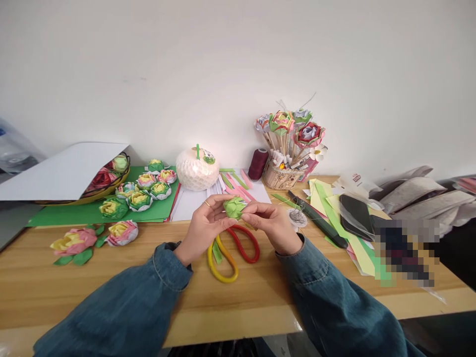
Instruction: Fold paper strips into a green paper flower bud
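Left hand (204, 225): fingers curled, closed on the small green folded-paper flower (234, 207), gripping its left side; ring on one finger.
Right hand (273, 225): thumb + fingertips pinched narrow on the flower's right side, at a petal edge.
Flower position: held in the air betw. both hands, above the bench (111, 282) near its middle, a little back from the front edge; touches both hands, clear of the wood.
Key relation: flower sits dead centre betw. the hands, its point/long axis tilted up and towards the right; left hand wraps more of it, right hand only at the tips. Neither hand is clearly nearer.
Under the hands: red-and-yellow plastic-handled scissors (232, 253) lying flat, loops towards the front edge, just below the flower.
Left half of bench: green paper sheet (74, 214) w/ several finished green-pink-yellow paper lotus flowers (139, 199); two more pink ones w/ leaves (74, 244) on bare wood nearer the left edge.
Back edge: white netted round fruit-like object (197, 171), dark red thread spool (258, 164), woven holder of paper flowers on sticks (286, 144).
Right side: stacked yellow and green paper strips (327, 198), black phone (356, 212) lying on them; far right part blurred, cannot tell.
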A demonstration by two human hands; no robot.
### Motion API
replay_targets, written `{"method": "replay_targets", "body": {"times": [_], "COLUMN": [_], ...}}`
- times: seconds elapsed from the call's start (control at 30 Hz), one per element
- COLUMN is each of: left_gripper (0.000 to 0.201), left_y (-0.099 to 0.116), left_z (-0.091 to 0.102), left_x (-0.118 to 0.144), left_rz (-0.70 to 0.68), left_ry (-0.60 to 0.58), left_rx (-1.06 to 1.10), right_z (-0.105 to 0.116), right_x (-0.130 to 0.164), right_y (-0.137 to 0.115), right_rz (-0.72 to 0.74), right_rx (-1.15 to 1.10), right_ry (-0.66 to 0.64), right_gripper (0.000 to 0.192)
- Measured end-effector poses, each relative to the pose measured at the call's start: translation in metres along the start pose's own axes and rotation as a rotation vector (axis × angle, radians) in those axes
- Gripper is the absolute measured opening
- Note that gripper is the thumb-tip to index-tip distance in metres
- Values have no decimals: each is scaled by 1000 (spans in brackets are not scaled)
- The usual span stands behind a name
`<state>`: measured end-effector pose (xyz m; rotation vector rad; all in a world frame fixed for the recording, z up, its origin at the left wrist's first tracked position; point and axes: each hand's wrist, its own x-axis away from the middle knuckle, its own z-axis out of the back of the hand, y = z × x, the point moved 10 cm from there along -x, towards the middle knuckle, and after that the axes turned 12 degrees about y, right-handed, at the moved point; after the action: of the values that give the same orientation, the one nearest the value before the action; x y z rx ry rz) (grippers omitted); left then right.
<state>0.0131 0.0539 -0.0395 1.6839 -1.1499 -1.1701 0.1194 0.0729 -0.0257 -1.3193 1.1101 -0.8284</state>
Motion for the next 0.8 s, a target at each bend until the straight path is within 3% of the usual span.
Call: {"method": "replay_targets", "body": {"times": [0.13, 0.6, 0.7, 0.8], "left_gripper": [38, 38, 38, 38], "left_y": [-1, 2, 1, 0], "left_z": [0, 1, 1, 3], "left_x": [1, -1, -1, -1], "left_rz": [10, -3, -3, 4], "left_ry": [1, 21, 24, 38], "left_rx": [-2, 0, 3, 1], "right_z": [3, -3, -5, -5], "right_x": [1, 5, 5, 4], "right_y": [4, 11, 9, 0], "right_rz": [-34, -113, -80, 43], "right_rx": [-8, -92, -41, 71], "right_ry": [12, 89, 66, 59], "right_gripper": [21, 19, 20, 21]}}
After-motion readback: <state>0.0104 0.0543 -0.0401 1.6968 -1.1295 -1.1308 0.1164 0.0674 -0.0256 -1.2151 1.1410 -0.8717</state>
